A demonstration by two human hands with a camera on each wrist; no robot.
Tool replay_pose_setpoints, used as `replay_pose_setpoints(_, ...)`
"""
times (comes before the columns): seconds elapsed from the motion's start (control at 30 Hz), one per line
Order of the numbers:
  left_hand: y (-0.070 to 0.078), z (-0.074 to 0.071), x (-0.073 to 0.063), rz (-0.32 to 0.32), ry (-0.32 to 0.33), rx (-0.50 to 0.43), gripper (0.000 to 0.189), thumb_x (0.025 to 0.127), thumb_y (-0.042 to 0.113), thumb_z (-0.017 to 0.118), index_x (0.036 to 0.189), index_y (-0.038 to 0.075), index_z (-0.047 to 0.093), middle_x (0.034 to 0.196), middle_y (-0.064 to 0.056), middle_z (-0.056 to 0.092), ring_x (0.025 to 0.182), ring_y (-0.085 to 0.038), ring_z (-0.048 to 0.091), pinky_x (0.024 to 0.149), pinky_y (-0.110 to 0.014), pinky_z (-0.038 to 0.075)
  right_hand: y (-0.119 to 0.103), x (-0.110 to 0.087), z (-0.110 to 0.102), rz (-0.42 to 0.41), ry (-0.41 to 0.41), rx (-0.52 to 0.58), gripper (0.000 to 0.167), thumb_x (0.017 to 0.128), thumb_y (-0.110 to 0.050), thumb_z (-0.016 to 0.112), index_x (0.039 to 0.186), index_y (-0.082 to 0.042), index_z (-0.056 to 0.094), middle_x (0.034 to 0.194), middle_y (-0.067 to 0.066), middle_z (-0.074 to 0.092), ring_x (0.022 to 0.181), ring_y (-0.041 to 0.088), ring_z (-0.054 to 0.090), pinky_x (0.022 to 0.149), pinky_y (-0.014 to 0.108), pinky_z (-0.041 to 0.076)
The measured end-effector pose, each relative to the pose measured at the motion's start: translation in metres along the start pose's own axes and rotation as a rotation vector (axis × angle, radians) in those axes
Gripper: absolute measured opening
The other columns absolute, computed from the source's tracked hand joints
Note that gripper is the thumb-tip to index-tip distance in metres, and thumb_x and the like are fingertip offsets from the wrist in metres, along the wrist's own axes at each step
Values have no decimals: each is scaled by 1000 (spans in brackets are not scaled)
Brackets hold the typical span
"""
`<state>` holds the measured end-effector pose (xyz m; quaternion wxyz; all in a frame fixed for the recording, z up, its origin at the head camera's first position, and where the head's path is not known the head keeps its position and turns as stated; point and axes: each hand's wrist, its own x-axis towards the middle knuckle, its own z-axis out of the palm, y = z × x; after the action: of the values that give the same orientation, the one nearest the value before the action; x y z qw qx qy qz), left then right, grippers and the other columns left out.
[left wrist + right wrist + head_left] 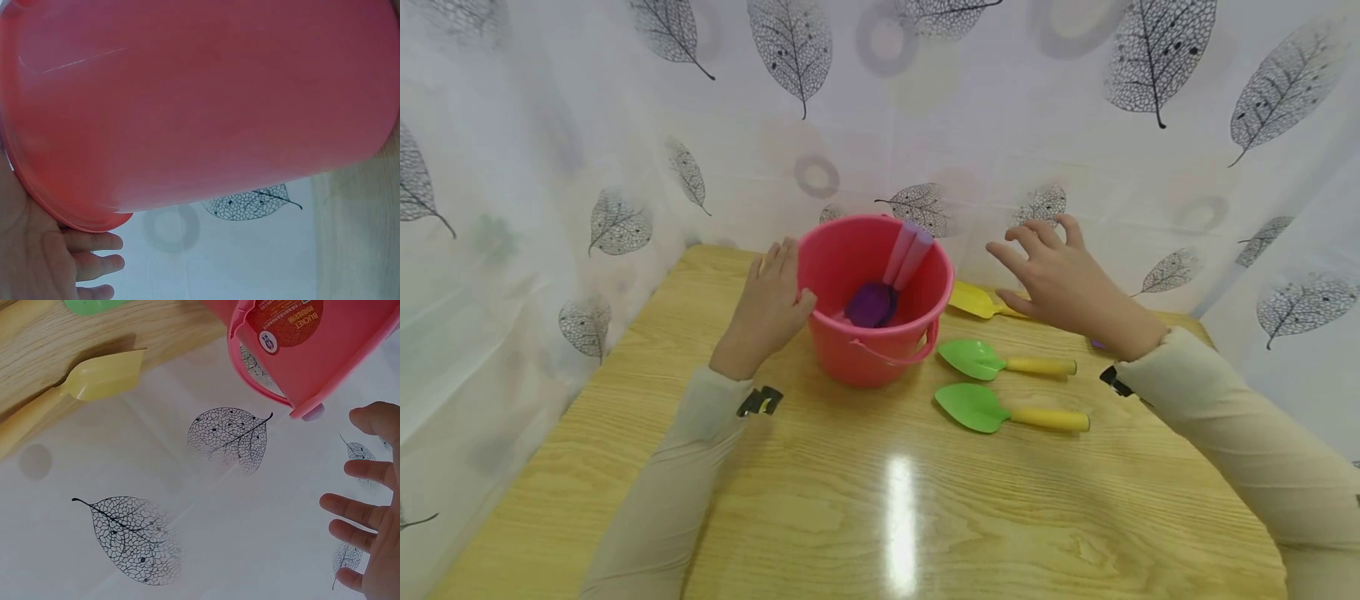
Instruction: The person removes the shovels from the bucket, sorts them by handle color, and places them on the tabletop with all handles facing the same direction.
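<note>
A red-pink bucket [865, 358] stands upright on the table, its handle hanging down at the front. Inside it lean purple toy shovels [871, 305] with lilac handles. My left hand [767, 304] rests against the bucket's left rim with fingers extended; the left wrist view shows the palm beside the rim [94, 222]. To the bucket's right, my right hand [1048, 271] hovers in the air, fingers spread and holding nothing. Below and behind that hand lies a yellow shovel [973, 300], its handle partly hidden by the hand in the head view.
Two green trowels with yellow handles lie right of the bucket, the upper trowel [973, 358] behind the lower trowel [973, 407]. A bit of a purple thing [1097, 343] shows beneath my right wrist. A leaf-patterned curtain [737, 150] hangs along the wooden table's [820, 500] back edge.
</note>
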<state>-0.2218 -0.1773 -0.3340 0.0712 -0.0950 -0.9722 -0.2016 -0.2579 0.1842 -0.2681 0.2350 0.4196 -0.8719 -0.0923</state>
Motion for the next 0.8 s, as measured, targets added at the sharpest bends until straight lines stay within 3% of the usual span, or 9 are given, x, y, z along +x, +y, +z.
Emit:
replay_pose_setpoints(0.53, 0, -1, 0, 8, 14, 2, 69, 93, 23, 40, 148, -7, 11, 156, -23, 13, 145, -39, 10, 119, -53, 7, -19, 25, -4, -87, -62, -42, 59, 76, -35, 72, 126, -10, 51, 120, 19, 55, 117, 36, 43, 102, 61, 28)
replay_pose_setpoints(0.8, 1, -1, 0, 4, 8, 16, 69, 93, 23, 40, 148, -7, 11, 156, -24, 14, 145, -40, 11, 118, -54, 8, -25, 41, 2, -114, -51, -4, 59, 77, -34, 72, 127, -12, 49, 118, 18, 56, 115, 35, 45, 102, 61, 28)
